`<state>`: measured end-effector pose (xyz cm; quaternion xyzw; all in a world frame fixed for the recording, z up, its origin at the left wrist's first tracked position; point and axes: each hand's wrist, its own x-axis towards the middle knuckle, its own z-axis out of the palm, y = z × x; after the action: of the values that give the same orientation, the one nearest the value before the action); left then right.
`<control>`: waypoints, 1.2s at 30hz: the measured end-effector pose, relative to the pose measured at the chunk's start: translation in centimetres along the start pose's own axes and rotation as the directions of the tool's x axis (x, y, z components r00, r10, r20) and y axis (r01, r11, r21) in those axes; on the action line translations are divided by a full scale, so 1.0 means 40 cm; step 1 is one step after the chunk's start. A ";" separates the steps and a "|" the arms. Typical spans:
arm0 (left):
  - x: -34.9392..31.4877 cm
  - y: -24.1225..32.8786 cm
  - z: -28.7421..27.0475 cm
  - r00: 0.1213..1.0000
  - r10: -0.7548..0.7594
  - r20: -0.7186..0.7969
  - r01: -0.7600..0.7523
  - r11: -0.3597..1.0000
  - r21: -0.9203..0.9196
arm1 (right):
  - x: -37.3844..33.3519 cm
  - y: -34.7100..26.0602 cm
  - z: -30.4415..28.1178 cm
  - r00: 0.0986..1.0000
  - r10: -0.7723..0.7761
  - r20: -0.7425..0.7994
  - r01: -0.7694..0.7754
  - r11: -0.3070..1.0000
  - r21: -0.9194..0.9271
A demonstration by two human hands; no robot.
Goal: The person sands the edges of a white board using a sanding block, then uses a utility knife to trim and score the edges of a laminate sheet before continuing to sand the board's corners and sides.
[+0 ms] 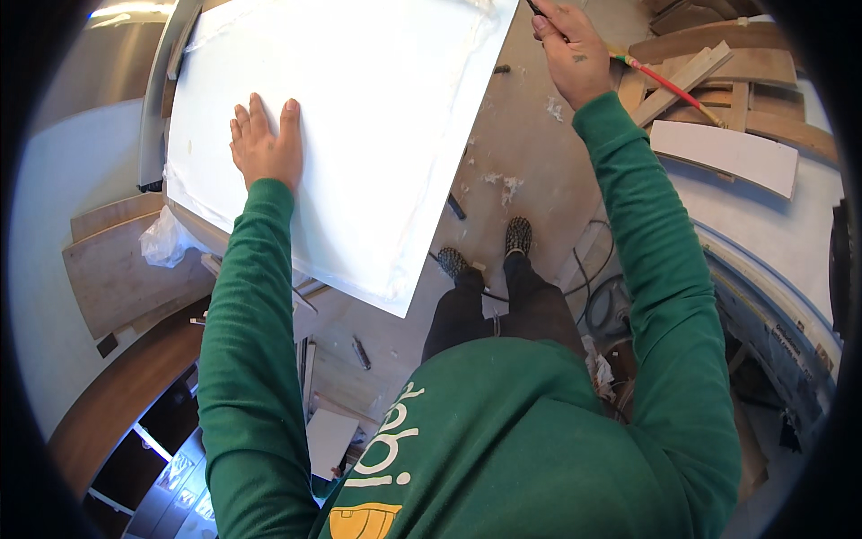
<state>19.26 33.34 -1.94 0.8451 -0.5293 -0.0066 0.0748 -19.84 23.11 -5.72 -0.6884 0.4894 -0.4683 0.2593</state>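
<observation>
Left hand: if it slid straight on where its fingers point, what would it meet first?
The left hand would first cross more of the white panel beneath it, then probably the wrinkled pale strip near its far edge; whether that strip stands raised is unclear.

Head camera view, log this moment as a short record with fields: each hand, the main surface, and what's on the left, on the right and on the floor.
Left hand: palm down on the white panel, thumb spread
Right hand: closed around a dark slim object, kind unclear, beyond the panel's right edge
Main surface: large white panel, running out of the picture at the top
Left side: crumpled translucent plastic beside the panel
Right side: red rod over wooden pieces
Floor: white scraps
</observation>
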 end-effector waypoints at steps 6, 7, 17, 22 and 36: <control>-0.002 -0.001 -0.005 1.000 -0.006 0.007 0.006 1.000 0.003 | -0.101 -0.029 0.012 0.988 -0.127 0.089 0.114 0.985 0.130; -0.002 0.000 -0.004 1.000 -0.007 0.010 0.007 1.000 0.003 | -0.132 -0.046 0.016 0.987 -0.115 0.116 0.092 0.978 0.187; -0.001 -0.010 -0.006 1.000 -0.012 0.014 0.012 1.000 0.017 | -0.318 -0.186 0.011 0.961 -0.186 0.205 0.098 0.921 0.377; 0.001 0.009 -0.008 1.000 -0.005 0.015 0.005 0.999 -0.034 | -0.156 -0.078 -0.014 0.998 -0.053 0.036 0.049 0.994 0.094; -0.008 0.005 -0.012 0.999 0.001 0.032 0.000 1.000 -0.008 | -0.397 -0.217 0.038 0.954 -0.123 0.273 0.046 0.961 0.273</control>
<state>19.00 33.59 -1.48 0.8445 -0.5306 -0.0222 0.0695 -16.05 40.87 -5.48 -0.7291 0.3498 -0.4349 0.3962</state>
